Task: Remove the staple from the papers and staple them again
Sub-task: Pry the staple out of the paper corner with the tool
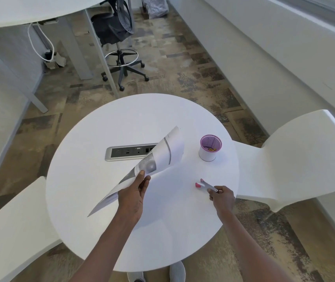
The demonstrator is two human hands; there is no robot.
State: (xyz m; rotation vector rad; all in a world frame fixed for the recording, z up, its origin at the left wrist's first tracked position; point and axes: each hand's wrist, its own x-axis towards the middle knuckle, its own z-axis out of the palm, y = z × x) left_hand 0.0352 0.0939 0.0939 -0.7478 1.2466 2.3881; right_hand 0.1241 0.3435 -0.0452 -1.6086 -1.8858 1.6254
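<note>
The left hand [132, 197] pinched the papers [158, 161] aloft over the surface [121, 123]; the right hand [222, 197] gripped the pink-tipped tool [205, 185]. Best lay the stapled corner flat, then bring the tool in.

Bare forearms, no sleeves; light grey shoes [177, 271] below table edge.

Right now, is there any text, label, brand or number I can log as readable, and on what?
None can be read.
papers in the left hand: grey printed graphics and lines, too blurred to read.
power panel in the round table: port markings too small.
cup: no label visible.
</note>
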